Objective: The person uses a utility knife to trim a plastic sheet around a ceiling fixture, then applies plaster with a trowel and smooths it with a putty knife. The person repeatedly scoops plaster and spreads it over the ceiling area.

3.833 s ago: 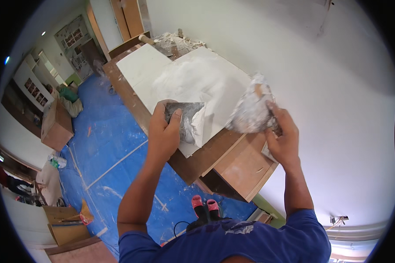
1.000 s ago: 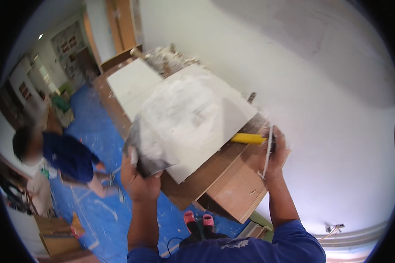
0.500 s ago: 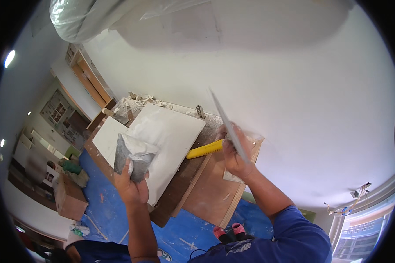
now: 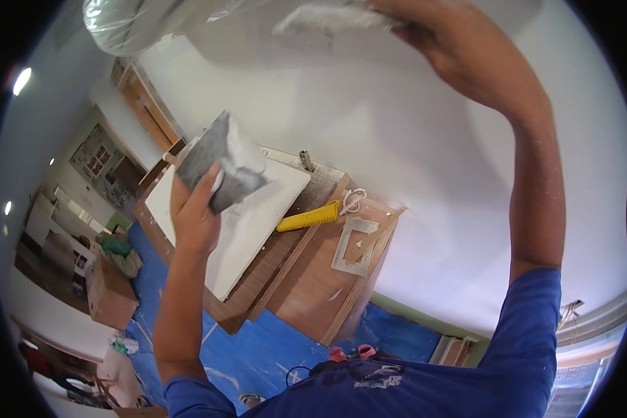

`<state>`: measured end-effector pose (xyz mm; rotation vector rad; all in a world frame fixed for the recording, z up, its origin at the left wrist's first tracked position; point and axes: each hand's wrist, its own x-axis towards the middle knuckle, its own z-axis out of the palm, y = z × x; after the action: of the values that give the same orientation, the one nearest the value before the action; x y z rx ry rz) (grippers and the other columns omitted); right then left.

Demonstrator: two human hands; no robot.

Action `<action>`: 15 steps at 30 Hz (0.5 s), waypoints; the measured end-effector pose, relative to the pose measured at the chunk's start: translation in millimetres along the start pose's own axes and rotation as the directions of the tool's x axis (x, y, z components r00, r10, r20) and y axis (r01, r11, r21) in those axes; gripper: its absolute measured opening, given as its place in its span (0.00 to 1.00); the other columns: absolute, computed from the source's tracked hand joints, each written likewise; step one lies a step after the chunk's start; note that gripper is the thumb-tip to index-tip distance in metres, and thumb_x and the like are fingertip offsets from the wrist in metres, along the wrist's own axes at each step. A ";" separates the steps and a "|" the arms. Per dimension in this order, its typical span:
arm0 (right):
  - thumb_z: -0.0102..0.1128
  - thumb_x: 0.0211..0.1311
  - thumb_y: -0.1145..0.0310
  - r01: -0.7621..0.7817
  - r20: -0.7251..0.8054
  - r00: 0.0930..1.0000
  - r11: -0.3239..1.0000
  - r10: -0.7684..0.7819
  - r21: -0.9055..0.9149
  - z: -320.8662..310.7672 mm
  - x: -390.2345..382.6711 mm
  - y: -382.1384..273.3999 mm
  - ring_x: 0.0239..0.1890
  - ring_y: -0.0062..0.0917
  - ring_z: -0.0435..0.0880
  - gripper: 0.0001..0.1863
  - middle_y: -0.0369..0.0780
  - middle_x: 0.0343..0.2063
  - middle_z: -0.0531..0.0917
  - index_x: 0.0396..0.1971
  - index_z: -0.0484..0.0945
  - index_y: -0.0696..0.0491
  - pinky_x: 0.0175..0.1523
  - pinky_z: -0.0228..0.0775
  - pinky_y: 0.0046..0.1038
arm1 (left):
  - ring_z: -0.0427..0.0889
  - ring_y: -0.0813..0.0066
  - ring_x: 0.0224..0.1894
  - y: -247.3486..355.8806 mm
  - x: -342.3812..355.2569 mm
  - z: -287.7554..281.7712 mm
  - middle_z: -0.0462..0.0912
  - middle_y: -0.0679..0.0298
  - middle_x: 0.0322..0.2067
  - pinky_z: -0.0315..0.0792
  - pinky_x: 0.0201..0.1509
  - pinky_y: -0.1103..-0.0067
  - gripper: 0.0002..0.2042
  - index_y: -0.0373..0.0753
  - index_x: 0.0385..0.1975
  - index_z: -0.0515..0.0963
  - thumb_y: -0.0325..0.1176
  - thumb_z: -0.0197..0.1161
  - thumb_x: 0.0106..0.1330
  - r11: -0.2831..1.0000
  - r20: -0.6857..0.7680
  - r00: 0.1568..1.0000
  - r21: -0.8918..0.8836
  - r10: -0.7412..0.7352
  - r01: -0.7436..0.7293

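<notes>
Left hand holding a grey plate, right hand holding a smeared blade high

The pale wall is filling much of the view. A blue floor sheet is spreading below. The brown tabletop is standing near the wall, carrying a white board; a wooden box is adjoining its near end. In front of the board, the grey plate is tilting, bearing white paste along its right side; the left hand is gripping its lower edge, thumb pressing its face. The right hand is gripping the blade's right end before the upper wall; whether the blade is touching, I cannot tell. A pale rectangular frame is resting on the box, and a yellow tool is lying between board and frame.
</notes>
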<state>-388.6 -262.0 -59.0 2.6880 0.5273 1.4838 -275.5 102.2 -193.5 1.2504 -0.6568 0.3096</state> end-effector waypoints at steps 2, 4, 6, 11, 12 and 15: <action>0.55 0.75 0.67 -0.106 0.007 0.994 0.993 0.105 0.056 -4.9 -7.9 -3.8 0.33 0.33 0.85 0.15 0.45 0.34 0.87 0.56 0.82 0.55 0.44 0.77 0.32 | 0.80 0.69 0.57 -11.2 8.2 5.3 0.80 0.58 0.55 0.78 0.58 0.72 0.18 0.30 0.63 0.69 0.26 0.58 0.76 0.987 0.035 0.993 0.111 0.114 -0.117; 0.56 0.76 0.56 -0.416 0.284 0.906 0.790 0.314 0.451 3.3 -45.7 -35.2 0.31 0.29 0.85 0.18 0.44 0.30 0.86 0.45 0.83 0.57 0.39 0.77 0.31 | 0.77 0.72 0.57 -0.4 3.7 10.5 0.81 0.60 0.54 0.67 0.66 0.76 0.19 0.29 0.63 0.71 0.29 0.61 0.76 0.971 -0.033 0.987 0.190 0.155 -0.146; 0.59 0.76 0.60 -0.546 0.473 0.835 0.318 0.282 0.775 20.3 -113.9 -68.0 0.30 0.24 0.84 0.18 0.41 0.35 0.86 0.55 0.78 0.57 0.35 0.76 0.27 | 0.77 0.72 0.56 -1.9 3.6 24.4 0.81 0.59 0.52 0.68 0.65 0.76 0.17 0.27 0.61 0.72 0.31 0.59 0.78 0.966 -0.013 0.981 0.173 0.195 -0.190; 0.55 0.75 0.70 -0.485 0.648 0.760 -0.705 -0.046 0.518 80.9 -173.3 -154.2 0.29 0.35 0.88 0.30 0.49 0.38 0.84 0.71 0.56 0.57 0.30 0.81 0.33 | 0.77 0.71 0.55 -6.9 -22.8 15.6 0.81 0.57 0.52 0.70 0.63 0.75 0.21 0.26 0.60 0.72 0.41 0.51 0.82 0.918 -0.116 0.944 0.295 0.310 -0.265; 0.55 0.75 0.69 -0.396 0.657 0.754 -0.803 -0.009 0.444 82.9 -173.0 -168.2 0.27 0.36 0.87 0.30 0.50 0.35 0.83 0.72 0.56 0.58 0.28 0.81 0.33 | 0.77 0.70 0.55 -10.4 -29.6 13.6 0.81 0.57 0.52 0.70 0.62 0.74 0.23 0.26 0.60 0.72 0.43 0.51 0.82 0.906 -0.152 0.926 0.310 0.346 -0.288; 0.53 0.74 0.68 -0.383 0.600 0.781 -0.892 -0.174 0.240 84.6 -169.2 -182.5 0.19 0.34 0.82 0.33 0.51 0.29 0.81 0.73 0.53 0.60 0.21 0.77 0.33 | 0.80 0.65 0.53 -14.6 -47.4 18.1 0.82 0.52 0.50 0.75 0.56 0.68 0.26 0.29 0.63 0.70 0.48 0.52 0.81 0.836 -0.148 0.823 0.094 0.548 -0.540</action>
<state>-452.4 -129.8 -277.1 -0.5910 -0.4429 0.4083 -309.5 86.8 -230.8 1.0443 -0.8571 0.9060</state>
